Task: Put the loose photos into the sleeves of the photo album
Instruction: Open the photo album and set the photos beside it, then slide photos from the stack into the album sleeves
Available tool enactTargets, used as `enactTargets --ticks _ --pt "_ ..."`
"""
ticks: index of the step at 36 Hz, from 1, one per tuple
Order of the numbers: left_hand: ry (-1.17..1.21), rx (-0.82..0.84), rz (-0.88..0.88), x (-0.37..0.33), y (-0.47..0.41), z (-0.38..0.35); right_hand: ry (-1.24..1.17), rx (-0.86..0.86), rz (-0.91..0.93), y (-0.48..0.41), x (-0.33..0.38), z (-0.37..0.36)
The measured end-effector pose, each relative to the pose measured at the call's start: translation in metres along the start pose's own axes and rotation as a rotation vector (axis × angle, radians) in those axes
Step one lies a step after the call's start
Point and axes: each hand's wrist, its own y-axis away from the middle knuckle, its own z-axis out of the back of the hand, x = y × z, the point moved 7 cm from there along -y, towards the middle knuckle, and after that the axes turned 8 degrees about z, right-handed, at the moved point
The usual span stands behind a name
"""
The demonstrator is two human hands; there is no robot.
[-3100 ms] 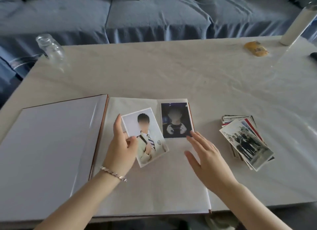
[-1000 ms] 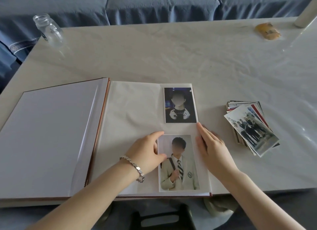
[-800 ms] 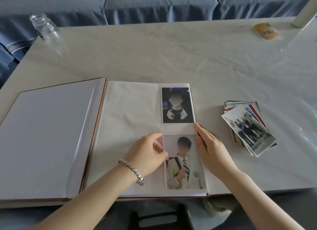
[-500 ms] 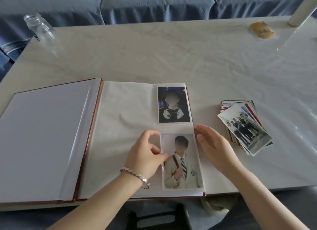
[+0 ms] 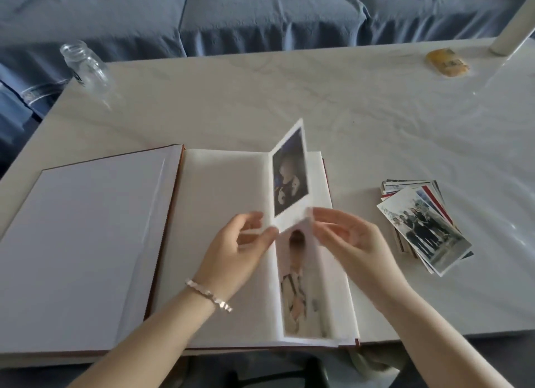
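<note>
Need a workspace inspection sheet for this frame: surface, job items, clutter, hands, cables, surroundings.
Surface: pale marbled table, glossy, glare at right.
Job's things: photo album lies open; one sleeve page stands raised on edge with two portrait photos in it; stack of loose photos to the album's right, apart from it.
Clutter: glass jar far left; yellow packet far right.
Hands: left hand pinches the sleeve page; right hand has fingertips at its edge, blurred, grip unclear.
Cables: nothing seen.
Surroundings: blue sofa behind the table; white post at the far right corner.
</note>
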Motion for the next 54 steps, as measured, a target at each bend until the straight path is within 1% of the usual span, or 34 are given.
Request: enactTargets --ticks 2,3,4,6,8,10,12,14,15,17,20,22,25,27,30,32,34,36,37,41,44,47,52,54 --pt "0.244 0.108 0.102 -0.008 -0.003 -0.001 0.056 0.184 0.074 0.004 0.013 -0.024" --pt "0.300 0.131 0.133 -0.012 -0.004 0.001 0.101 0.276 0.090 0.007 0.016 -0.034" --pt "0.287 0.117 0.131 -0.014 -0.007 0.006 0.161 0.346 0.113 0.011 0.018 -0.041" --pt "0.106 -0.024 0.085 -0.016 -0.015 0.024 0.328 0.395 0.180 0.013 0.019 -0.043" --pt "-0.079 -0.149 0.043 -0.011 -0.023 0.041 0.493 0.335 0.233 0.009 0.017 -0.029" --pt "-0.216 -0.206 0.012 -0.005 -0.027 0.049 0.645 0.250 0.235 0.002 0.012 -0.005" --pt "-0.423 -0.232 -0.032 0.000 -0.029 0.048 0.829 0.163 0.216 -0.003 0.005 0.023" --pt "-0.664 -0.253 -0.081 0.006 -0.031 0.042 0.970 0.087 0.151 -0.006 -0.005 0.051" --pt "-0.743 -0.246 -0.110 0.009 -0.031 0.037 1.028 0.068 0.074 -0.006 -0.013 0.065" --pt "-0.823 -0.200 -0.165 0.013 -0.030 0.026 1.138 0.048 -0.086 -0.004 -0.030 0.092" --pt "-0.859 -0.160 -0.219 0.016 -0.029 0.013 1.249 0.061 -0.166 0.001 -0.045 0.116" --pt "-0.881 -0.183 -0.263 0.013 -0.027 0.008 1.284 0.079 -0.185 0.004 -0.048 0.119" --pt "-0.776 -0.226 -0.348 0.002 -0.023 0.000 1.331 0.090 -0.142 0.006 -0.044 0.117" --pt "-0.709 -0.178 -0.350 -0.006 -0.021 -0.008 1.332 0.113 -0.108 0.006 -0.042 0.116" --pt "-0.625 -0.093 -0.398 -0.017 -0.016 -0.024 1.298 0.142 -0.082 0.008 -0.039 0.118" --pt "-0.562 -0.070 -0.421 -0.027 -0.012 -0.033 1.253 0.080 -0.047 0.010 -0.031 0.120" --pt "-0.458 -0.033 -0.413 -0.035 -0.010 -0.043 1.227 -0.052 0.062 0.011 -0.018 0.120" --pt "-0.275 0.076 -0.282 -0.038 -0.012 -0.055 1.234 -0.197 0.242 0.015 -0.003 0.116" --pt "-0.174 0.140 -0.193 -0.038 -0.012 -0.063 1.239 -0.232 0.294 0.017 0.000 0.112" --pt "0.154 0.349 0.149 -0.038 -0.011 -0.092 1.208 -0.244 0.300 0.017 0.001 0.097" --pt "0.279 0.422 0.324 -0.035 -0.012 -0.105 1.220 -0.245 0.388 0.015 0.009 0.083" --pt "0.345 0.409 0.363 -0.034 -0.018 -0.109 1.225 -0.234 0.495 0.016 0.018 0.070" --pt "0.450 0.444 0.387 -0.036 -0.024 -0.116 1.217 -0.185 0.529 0.015 0.018 0.059" --pt "0.482 0.432 0.381 -0.038 -0.026 -0.118 1.197 -0.161 0.543 0.014 0.014 0.056"
